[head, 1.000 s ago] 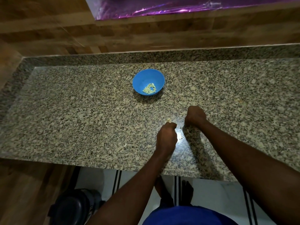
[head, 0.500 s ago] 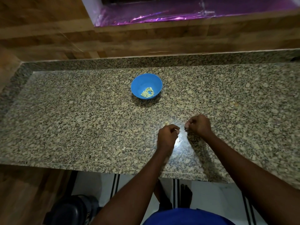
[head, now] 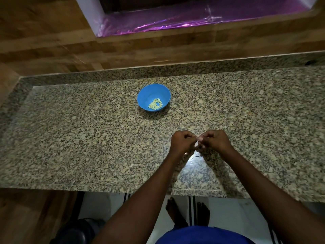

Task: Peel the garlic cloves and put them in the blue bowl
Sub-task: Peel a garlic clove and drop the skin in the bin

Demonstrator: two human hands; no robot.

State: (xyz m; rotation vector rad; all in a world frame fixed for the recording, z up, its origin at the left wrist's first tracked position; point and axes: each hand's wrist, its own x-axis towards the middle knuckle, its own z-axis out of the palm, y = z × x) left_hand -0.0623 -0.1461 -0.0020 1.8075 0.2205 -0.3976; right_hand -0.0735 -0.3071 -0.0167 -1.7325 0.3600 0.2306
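A blue bowl (head: 149, 93) stands on the speckled granite counter (head: 70, 138), with several pale peeled garlic cloves (head: 155, 104) in its bottom. Nearer to me, my left hand (head: 182, 142) and my right hand (head: 215, 140) meet fingertip to fingertip just above the counter. Both have curled fingers and pinch a small pale garlic clove (head: 198, 141) between them; most of it is hidden by the fingers. The hands are about a bowl's width in front and to the right of the bowl.
A wooden wall (head: 158, 48) rises behind the counter, with a purple-lit recess (head: 193, 18) above it. The counter's front edge (head: 123, 188) runs below my forearms. On the floor stands a dark round object (head: 77, 233) at the lower left.
Both hands have lifted off the counter and come together, now pinching the clove between them. The view has shifted, so the bowl sits lower in the frame.
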